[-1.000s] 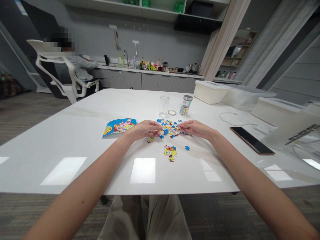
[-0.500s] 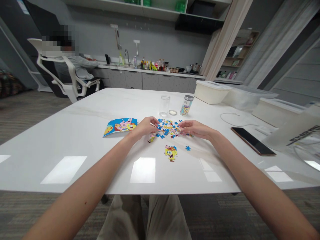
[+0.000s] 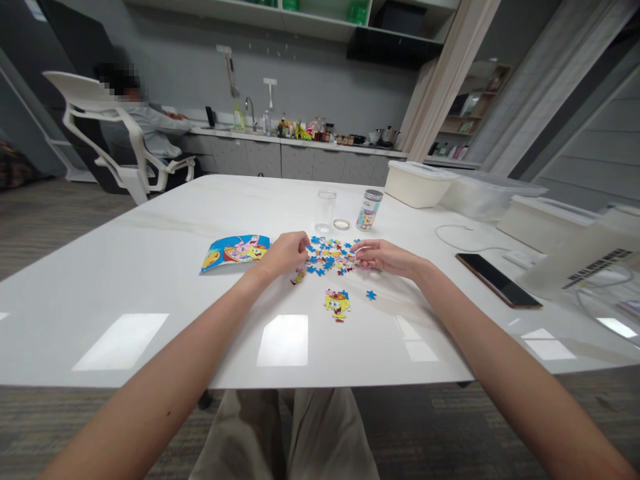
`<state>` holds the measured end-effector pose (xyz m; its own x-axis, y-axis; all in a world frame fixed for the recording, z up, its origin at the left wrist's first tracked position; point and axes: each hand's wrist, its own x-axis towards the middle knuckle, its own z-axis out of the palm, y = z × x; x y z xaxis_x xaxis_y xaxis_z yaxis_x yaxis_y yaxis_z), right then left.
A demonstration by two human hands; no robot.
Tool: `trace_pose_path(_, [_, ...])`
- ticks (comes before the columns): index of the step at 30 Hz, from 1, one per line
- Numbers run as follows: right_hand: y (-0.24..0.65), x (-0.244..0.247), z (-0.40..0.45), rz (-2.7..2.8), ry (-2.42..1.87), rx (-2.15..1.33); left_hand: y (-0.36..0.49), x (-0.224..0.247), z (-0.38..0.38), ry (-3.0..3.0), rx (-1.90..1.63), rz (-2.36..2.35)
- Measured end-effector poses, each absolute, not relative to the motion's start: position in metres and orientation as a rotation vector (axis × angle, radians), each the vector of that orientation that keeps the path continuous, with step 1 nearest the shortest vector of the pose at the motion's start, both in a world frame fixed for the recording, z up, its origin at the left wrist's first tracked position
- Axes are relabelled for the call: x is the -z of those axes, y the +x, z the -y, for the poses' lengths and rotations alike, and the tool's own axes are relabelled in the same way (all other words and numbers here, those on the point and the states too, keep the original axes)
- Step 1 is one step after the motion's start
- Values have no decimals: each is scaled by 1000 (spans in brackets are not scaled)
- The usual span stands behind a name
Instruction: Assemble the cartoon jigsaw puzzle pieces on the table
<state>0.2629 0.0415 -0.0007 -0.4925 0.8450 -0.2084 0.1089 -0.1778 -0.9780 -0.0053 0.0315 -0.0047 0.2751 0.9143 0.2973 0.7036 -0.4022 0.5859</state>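
A loose pile of jigsaw pieces (image 3: 327, 257), mostly blue, yellow and pink, lies on the white table between my hands. My left hand (image 3: 288, 253) is at the pile's left edge, its fingers curled together; whatever they hold is hidden. Across from it, my right hand (image 3: 386, 257) touches the right side of the pile with its fingers loosely apart. Closer to me lies a joined yellow cartoon figure (image 3: 337, 305) made of puzzle pieces. A single blue piece (image 3: 371, 295) is to its right. Beneath my left wrist sits a small patterned cluster of pieces (image 3: 298, 277).
A curled picture sheet (image 3: 236, 253) lies left of the pile. Behind the pile stand a clear jar (image 3: 325, 212), a lid ring (image 3: 341, 225) and a printed canister (image 3: 369, 211). A phone (image 3: 497, 280), a cable and storage boxes (image 3: 420, 184) are at right. A seated person (image 3: 150, 127) is at back left.
My left hand's fingers have curled in more at the edge of the pile. My right hand stays at the pile's right side. The whole view has shifted slightly.
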Motion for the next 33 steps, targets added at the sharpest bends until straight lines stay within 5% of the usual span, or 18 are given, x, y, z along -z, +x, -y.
trace_pose_path(33, [258,2,-46,1277,-1113,-1720,-1,8,-28,2533,-538,-1655])
